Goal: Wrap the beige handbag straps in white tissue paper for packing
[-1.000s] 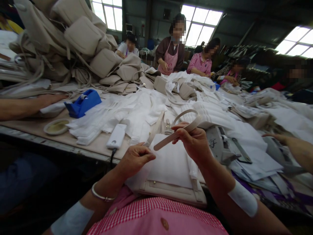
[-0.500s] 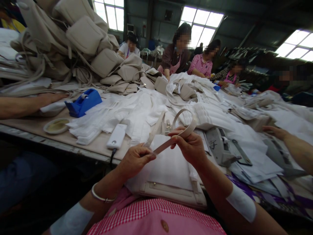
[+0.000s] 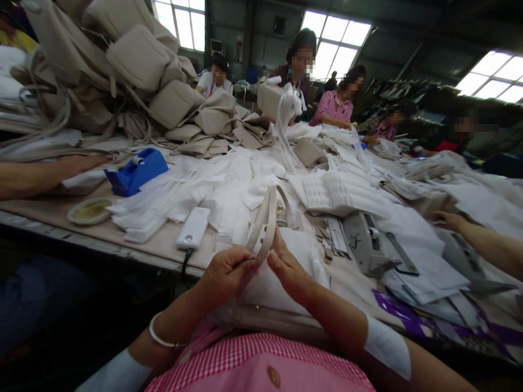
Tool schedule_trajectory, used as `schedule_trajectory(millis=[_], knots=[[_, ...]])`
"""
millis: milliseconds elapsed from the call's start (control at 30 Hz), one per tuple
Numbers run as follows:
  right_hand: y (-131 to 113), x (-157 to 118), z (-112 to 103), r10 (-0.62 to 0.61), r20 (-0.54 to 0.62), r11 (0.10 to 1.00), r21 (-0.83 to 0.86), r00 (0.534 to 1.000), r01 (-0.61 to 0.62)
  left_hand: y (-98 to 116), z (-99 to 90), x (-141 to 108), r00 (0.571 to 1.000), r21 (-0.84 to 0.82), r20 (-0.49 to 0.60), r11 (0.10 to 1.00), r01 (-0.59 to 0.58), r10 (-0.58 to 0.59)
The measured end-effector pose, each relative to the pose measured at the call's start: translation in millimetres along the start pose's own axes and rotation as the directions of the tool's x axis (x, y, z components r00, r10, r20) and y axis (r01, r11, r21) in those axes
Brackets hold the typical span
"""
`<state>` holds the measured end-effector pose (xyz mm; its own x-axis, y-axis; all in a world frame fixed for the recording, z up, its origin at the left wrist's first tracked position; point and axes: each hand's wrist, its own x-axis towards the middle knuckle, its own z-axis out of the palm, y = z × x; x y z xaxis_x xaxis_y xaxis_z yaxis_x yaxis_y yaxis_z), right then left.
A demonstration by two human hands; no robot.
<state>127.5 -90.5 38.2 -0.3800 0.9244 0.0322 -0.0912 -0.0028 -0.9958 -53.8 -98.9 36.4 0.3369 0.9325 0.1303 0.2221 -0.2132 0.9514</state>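
A beige bag strap [image 3: 266, 242] rises in a narrow loop in front of me. My left hand [image 3: 231, 272] is closed on its lower part, thumb on top. My right hand [image 3: 292, 272] touches the strap from the right, its fingers fairly straight and their tips partly behind the strap. A metal buckle [image 3: 280, 211] shows beyond, on a strap piece. Below my hands lies a beige bag [image 3: 269, 318] at the table edge, mostly covered by a white sheet [image 3: 278, 294] and by my forearms.
A blue tape dispenser [image 3: 139, 171], a shallow dish [image 3: 89, 211] and a white corded device [image 3: 194, 227] lie left. Grey tape dispenser [image 3: 368, 245] and strap pieces [image 3: 324, 231] are right. Beige bags [image 3: 134, 60] pile up behind. Co-workers' hands reach in from both sides.
My right hand has come down and left, closer to my left hand. The strap's wide loop has become narrow and upright. Across the table, a person has lifted a beige bag with white wrapping.
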Motion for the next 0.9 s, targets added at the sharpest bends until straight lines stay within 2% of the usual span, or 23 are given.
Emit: schedule_trajectory(millis=[67,133,167,233,333,400,467,567,700,800,900], knots=[[-9,11,-5,0.179,0.029,0.934,0.31,0.984,-0.179,1,0.1,-3,0.999,0.041,0.033,0.998,-0.045,0.043],[-17,24,-7,0.317,0.065,0.792,0.53,0.946,-0.302,3,1.0,-6,0.992,0.075,0.08,0.991,-0.106,0.1],[-20,30,-8,0.355,0.065,0.739,0.592,0.933,-0.322,3,1.7,-7,0.988,0.09,0.095,0.987,-0.133,0.124],[-24,41,-7,0.375,0.01,0.698,0.655,0.927,-0.29,3,3.5,-9,0.986,0.108,0.093,0.984,-0.145,0.135],[-28,48,-4,0.311,-0.099,0.749,0.638,0.945,-0.179,-1,6.7,-12,0.993,0.104,-0.051,0.989,-0.103,0.109],[-30,49,-3,0.24,-0.148,0.793,0.601,0.959,-0.106,-6,9.0,-13,0.977,0.102,-0.192,0.992,-0.07,0.089],[-32,47,-2,0.177,-0.174,0.824,0.565,0.969,-0.048,-10,11.1,-13,0.956,0.113,-0.286,0.993,-0.028,0.059],[-32,44,-2,0.106,-0.216,0.868,0.497,0.971,0.016,-11,13.1,-12,0.945,0.137,-0.325,0.991,0.004,0.041],[-25,36,2,0.027,-0.23,0.938,0.341,0.973,0.054,-1,13.5,-7,0.931,0.126,-0.362,0.992,-0.006,0.051],[-14,23,12,0.009,-0.198,0.97,0.24,0.98,0.039,7,12.3,-4,0.925,0.079,-0.379,0.997,0.013,0.018],[-5,13,18,0.05,-0.113,0.968,0.251,0.992,-0.02,9,10.6,-4,0.934,0.049,-0.358,0.999,0.01,0.008]])
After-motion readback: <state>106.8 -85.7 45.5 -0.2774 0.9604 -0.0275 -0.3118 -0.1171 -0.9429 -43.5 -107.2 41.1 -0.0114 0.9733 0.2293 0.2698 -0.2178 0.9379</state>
